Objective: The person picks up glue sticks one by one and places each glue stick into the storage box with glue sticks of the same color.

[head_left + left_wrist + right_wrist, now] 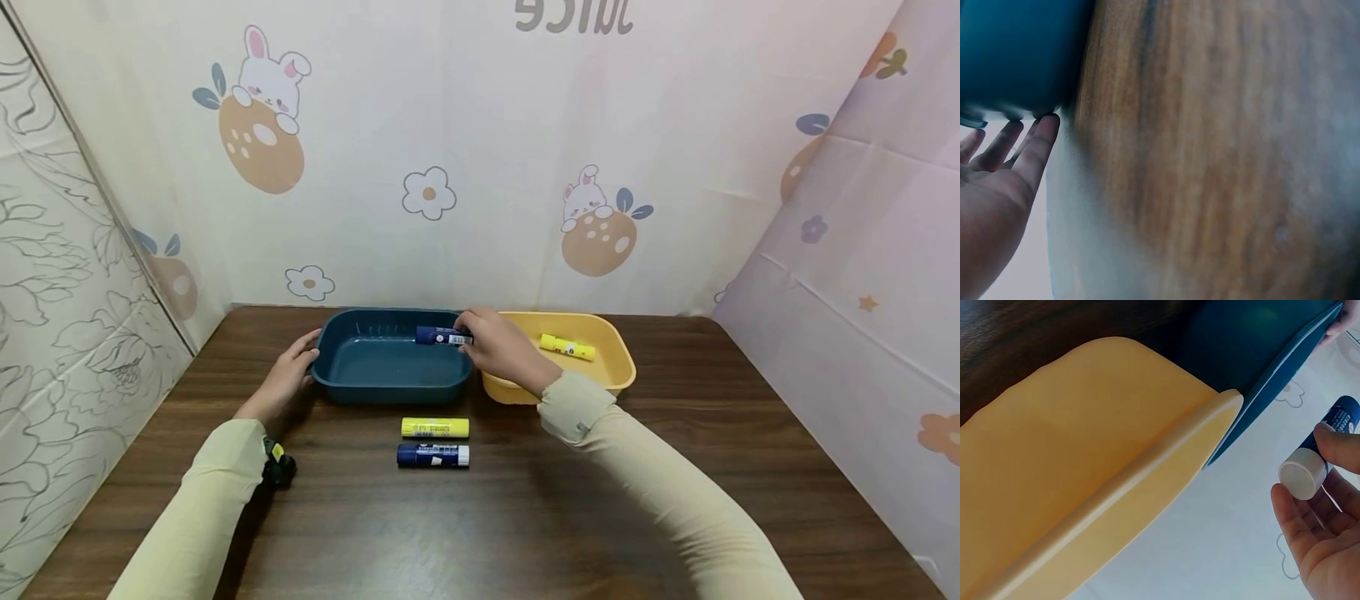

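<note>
My right hand (498, 346) pinches a dark blue glue stick (442, 336) between thumb and fingers, above the right part of the teal basin (375, 393). In the right wrist view, the white cap (1302, 475) of that glue stick faces the camera. My left hand (285, 375) touches the basin's left side with its fingertips. The left wrist view shows these fingers (1038, 147) fairly straight against the wall. A yellow glue stick (435, 427) and a blue glue stick (432, 456) lie side by side on the table before the basin.
To the right of the teal basin stands a yellow basin (626, 367), with a yellow glue stick (567, 347) lying in it. Both are on a dark wooden table (420, 533). A printed curtain (480, 250) hangs behind the table, with more cloth at both sides.
</note>
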Tool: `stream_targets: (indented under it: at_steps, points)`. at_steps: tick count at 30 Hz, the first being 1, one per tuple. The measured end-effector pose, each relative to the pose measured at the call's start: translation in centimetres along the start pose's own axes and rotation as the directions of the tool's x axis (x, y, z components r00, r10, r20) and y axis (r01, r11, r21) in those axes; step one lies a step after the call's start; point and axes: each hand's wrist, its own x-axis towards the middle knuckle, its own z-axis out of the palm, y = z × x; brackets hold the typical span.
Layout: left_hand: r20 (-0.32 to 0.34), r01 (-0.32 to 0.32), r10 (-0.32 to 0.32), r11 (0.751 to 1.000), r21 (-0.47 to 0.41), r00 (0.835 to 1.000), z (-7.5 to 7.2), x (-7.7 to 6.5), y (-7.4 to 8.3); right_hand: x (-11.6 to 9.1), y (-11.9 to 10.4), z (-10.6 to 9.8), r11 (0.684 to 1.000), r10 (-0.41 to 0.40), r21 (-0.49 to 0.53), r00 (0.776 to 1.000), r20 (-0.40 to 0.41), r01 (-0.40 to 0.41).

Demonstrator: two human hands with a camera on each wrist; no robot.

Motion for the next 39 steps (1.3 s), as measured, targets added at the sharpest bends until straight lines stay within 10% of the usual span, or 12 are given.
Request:
stream_targets:
  at_steps: [39]
  points:
    - [0.005,0.012,-0.012,1.0,0.008,1.0,0.2,-0.4,0.4,4.9,0.4,7.3,0.976,0.163,-0.176,0.971,0.175,-0.132]
